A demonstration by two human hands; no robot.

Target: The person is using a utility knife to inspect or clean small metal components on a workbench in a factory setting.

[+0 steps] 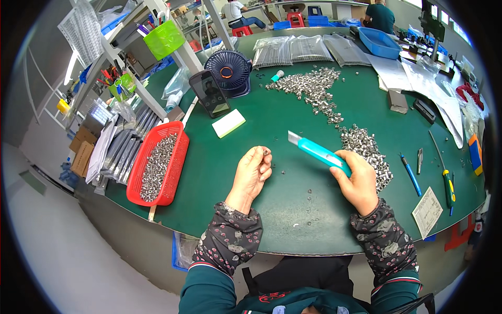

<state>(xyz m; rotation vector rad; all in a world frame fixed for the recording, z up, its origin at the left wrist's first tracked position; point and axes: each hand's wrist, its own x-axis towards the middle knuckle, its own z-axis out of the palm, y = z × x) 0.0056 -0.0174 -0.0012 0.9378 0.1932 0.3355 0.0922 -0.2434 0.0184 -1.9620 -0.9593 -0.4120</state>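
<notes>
Between the thumb and fingers of my left hand (pixel 250 175) is a small metal ring (pixel 265 152), pinched above the green table (pixel 282 220). My right hand (pixel 360 180) grips a teal utility knife (pixel 320 153) by its handle; the blade points up and to the left, apart from the ring. Just beyond the knife lies a heap of small metal rings (pixel 368 154), and a wider pile (pixel 314 86) spreads farther back. To the left stands a red plastic basket (pixel 182 157) filled with similar metal parts. Small dark scraps (pixel 309 199) lie between my hands.
A phone (pixel 210 94) leans near a dark fan (pixel 227 73), with a pale sticky-note pad (pixel 228 123) in front. On the right lie a blue pen-like tool (pixel 411 175), a screwdriver (pixel 448 186) and a paper slip (pixel 427 212). Clear bags (pixel 308 49) and a blue tray (pixel 380 44) line the back.
</notes>
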